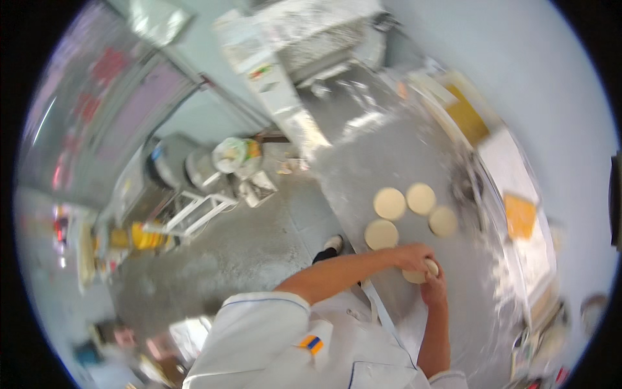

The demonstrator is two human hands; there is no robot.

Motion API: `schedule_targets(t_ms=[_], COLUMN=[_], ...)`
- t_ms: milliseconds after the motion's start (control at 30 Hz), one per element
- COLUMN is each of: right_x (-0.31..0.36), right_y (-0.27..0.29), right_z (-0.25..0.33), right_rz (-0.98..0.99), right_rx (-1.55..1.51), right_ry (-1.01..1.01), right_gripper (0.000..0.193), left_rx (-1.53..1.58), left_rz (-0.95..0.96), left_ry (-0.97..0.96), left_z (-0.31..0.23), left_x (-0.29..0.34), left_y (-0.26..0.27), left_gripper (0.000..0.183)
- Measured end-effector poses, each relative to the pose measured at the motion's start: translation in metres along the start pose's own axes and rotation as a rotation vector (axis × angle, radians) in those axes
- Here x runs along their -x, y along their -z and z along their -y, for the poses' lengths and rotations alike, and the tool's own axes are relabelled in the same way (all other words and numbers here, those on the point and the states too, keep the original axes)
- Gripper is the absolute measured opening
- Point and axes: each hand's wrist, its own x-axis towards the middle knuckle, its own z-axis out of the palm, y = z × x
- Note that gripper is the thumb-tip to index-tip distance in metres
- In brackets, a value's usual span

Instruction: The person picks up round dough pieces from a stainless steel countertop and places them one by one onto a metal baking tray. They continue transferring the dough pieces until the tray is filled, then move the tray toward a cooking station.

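Observation:
My left hand (413, 257) and my right hand (435, 290) meet over the metal worktop (395, 159). Between their curled fingers is a small pale piece of dough (431, 266), partly covered by the fingers. Just under the hands lies a flat round of dough (413, 277), and I cannot tell whether the held piece is apart from it. Beyond my hands, several more dough rounds rest on the worktop: one round (381, 235) nearest my left hand, another round (389, 204) behind it, a third round (421, 198) farther back, and a blurred round (443, 221) to the right.
A floury white machine (311, 39) stands at the worktop's far end. Along the right wall are a yellow container (468, 113) and an orange-yellow item (520, 217). Flour dusts the right side. A white rack (201, 214) and a lidded bucket (230, 155) stand on the floor at left.

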Motion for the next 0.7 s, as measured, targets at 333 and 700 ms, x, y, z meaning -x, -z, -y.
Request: schedule_targets(t_ms=[333, 700], right_x=[0.051, 0.064], right_y=[0.023, -0.022], right_z=[-0.041, -0.052], right_rz=[-0.295, -0.501], right_rx=[-0.219, -0.296], right_ry=[-0.173, -0.024], right_gripper=[0.043, 0.039], left_rx=[-0.607, -1.055], left_rz=[-0.076, 0.432], left_ry=[0.139, -0.125], left_z=[0.02, 0.044], left_x=[0.041, -0.002], left_y=[0.028, 0.101], left_gripper=[0.046, 0.043])
